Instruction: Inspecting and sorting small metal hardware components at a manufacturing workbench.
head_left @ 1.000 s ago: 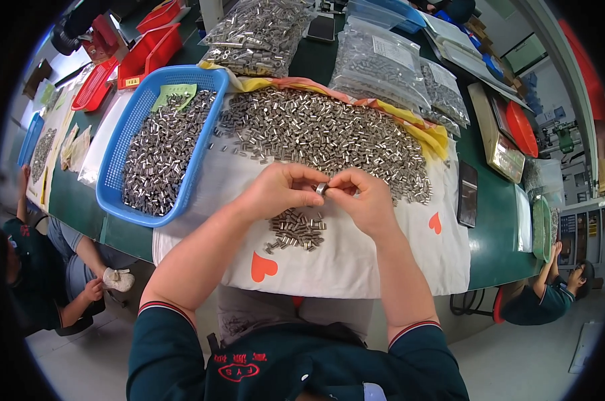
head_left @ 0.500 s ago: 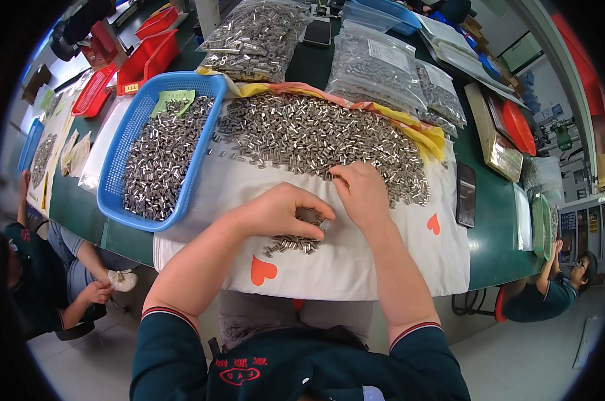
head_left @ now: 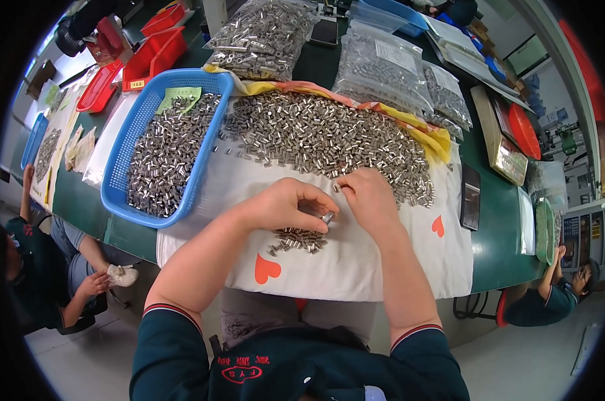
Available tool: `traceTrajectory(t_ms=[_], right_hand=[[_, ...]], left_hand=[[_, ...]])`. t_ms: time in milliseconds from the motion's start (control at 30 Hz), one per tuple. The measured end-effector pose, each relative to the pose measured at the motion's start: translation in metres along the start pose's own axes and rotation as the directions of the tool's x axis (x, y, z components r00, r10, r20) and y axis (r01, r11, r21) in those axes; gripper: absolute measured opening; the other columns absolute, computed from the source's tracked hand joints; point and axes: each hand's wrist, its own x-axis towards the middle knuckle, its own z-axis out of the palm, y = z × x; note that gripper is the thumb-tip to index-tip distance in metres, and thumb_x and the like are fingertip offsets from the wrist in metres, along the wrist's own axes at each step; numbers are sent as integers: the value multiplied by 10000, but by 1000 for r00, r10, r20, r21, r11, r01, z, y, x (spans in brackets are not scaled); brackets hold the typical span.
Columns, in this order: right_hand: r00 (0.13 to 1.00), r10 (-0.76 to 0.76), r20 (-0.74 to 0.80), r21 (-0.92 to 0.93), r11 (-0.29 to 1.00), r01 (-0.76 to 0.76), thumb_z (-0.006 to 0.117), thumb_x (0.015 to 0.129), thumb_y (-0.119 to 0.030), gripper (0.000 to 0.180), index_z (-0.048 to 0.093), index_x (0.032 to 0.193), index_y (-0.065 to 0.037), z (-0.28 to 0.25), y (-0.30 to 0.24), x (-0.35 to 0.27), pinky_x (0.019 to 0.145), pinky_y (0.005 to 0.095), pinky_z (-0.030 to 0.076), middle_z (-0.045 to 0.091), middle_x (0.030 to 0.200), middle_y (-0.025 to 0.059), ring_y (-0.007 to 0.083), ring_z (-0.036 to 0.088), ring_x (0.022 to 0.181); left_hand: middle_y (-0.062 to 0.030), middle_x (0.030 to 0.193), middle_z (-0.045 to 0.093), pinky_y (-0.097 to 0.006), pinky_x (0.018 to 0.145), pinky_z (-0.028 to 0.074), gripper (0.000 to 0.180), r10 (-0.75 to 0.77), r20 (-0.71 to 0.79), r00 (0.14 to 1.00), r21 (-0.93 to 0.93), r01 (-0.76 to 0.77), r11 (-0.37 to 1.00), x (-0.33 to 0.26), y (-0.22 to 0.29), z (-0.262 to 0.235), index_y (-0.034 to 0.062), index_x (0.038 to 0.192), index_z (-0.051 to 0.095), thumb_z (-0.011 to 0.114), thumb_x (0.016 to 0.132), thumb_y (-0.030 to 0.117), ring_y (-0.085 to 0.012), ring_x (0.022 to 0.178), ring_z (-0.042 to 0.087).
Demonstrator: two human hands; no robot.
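Many short, shiny metal cylinders lie in a broad pile [head_left: 329, 137] on a white cloth [head_left: 356, 277]. My left hand [head_left: 286, 204] curls over a smaller heap of cylinders [head_left: 294, 242] nearer to me. Its thumb and fingers close around a metal cylinder [head_left: 327, 217], whose end shows at the fingertips; anything deeper in the palm is hidden. Just to the right, at the near edge of the big pile, my right hand [head_left: 371, 200] pinches another small metal cylinder [head_left: 336, 188] between thumb and forefinger. The two hands are close together but apart.
A blue perforated basket [head_left: 115, 194] full of metal cylinders stands at left. Clear bags of metal parts [head_left: 259, 40] sit behind a rolled yellow-and-pink cloth edge [head_left: 356, 101]. A dark phone [head_left: 470, 197] lies at right. Two people [head_left: 550, 297] sit at either side.
My right hand has drawn back slightly from the pile's edge toward me, a cylinder now showing at its fingertips. The cylinder in my left hand shows more plainly. The whole view has shifted slightly.
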Motion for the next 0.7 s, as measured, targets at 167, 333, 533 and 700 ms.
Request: traceTrajectory(t_ms=[167,333,533,700], right_hand=[[1000,-24,-9,-34,999,24,569,707,-67,84,632,761,-83,1,-1,1,726,352,426,566,757,73,245,531,779],[999,-7,-47,-46,999,4,582,689,-63,25,601,704,-57,1,-3,0,710,352,431,565,739,78,245,534,766],[999,-26,-43,-82,996,23,590,678,-65,40,593,715,-52,1,-4,0,680,357,437,564,718,84,257,537,719],[976,216,-5,478,858,-187,593,706,-32,68,611,771,-37,-13,-23,-3,620,267,438,587,759,49,157,550,677]], left_hand=[[2,866,608,-210,739,463,312,54,-91,994,-90,-62,994,4,-7,-3,36,999,614,708,703,65,-58,794,546],[-18,917,603,-187,690,458,308,5,-256,967,-204,-59,977,10,-11,-6,7,1037,571,640,738,-26,-47,778,546],[-1,819,604,-177,648,455,304,22,-292,956,-218,-89,972,10,-13,-6,7,1038,571,651,745,21,-36,726,545],[-3,819,603,-180,654,455,311,39,-309,950,-253,-122,960,10,-12,-5,3,1042,565,653,744,23,-39,732,548]])
